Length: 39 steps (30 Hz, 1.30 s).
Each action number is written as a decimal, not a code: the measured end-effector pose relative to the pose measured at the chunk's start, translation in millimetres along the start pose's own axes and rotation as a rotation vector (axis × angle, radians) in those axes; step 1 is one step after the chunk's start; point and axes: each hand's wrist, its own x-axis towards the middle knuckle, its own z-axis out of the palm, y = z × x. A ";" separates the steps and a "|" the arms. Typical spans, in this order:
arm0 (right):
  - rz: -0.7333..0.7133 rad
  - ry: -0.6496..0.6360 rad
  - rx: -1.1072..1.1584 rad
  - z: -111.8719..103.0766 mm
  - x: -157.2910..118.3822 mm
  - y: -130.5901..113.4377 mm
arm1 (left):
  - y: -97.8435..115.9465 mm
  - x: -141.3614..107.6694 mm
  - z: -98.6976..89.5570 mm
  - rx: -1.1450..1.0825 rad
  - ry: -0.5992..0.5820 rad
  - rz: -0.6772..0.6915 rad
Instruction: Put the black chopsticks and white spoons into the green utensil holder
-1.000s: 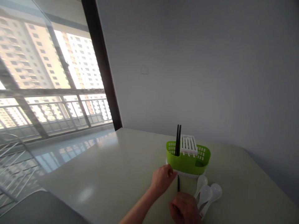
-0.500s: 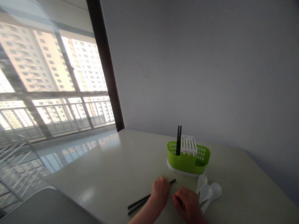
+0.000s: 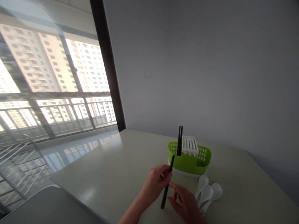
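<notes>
In the head view my left hand [image 3: 155, 179] pinches a pair of black chopsticks [image 3: 164, 197], tilted with the upper end leaning toward the green basket [image 3: 185, 164]. Close by on the right, my right hand [image 3: 186, 202] has its thumb and fingers apart. Its index fingertip is at the chopsticks; whether it touches them I cannot tell. Two more black chopsticks [image 3: 179, 141] stand upright in the basket's left compartment. A white slatted rack [image 3: 190, 144] sits over the basket's middle. Three white spoons [image 3: 206, 193] lie on the table just beyond my right hand.
The pale table [image 3: 112, 174] runs back to a grey wall [image 3: 198, 77]. A grey chair back [image 3: 46, 207] stands by its left edge. Further left are a metal rack [image 3: 17, 161] and a large window [image 3: 58, 84].
The chopsticks lay slanted on the table under my left hand; now that hand holds them raised and steeper, pointing at the basket. My right hand has uncurled its fingers toward them.
</notes>
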 end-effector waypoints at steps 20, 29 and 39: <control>0.010 -0.057 -0.052 0.8 1.1 -1.1 | 16.3 -7.4 -19.0 -0.067 -0.103 0.043; 0.033 0.055 -0.024 -6.3 2.7 4.7 | 45.4 60.1 -75.0 -0.087 0.227 0.213; -0.055 -0.016 -0.205 4.6 1.2 8.0 | -3.0 166.8 -13.6 0.157 0.144 0.069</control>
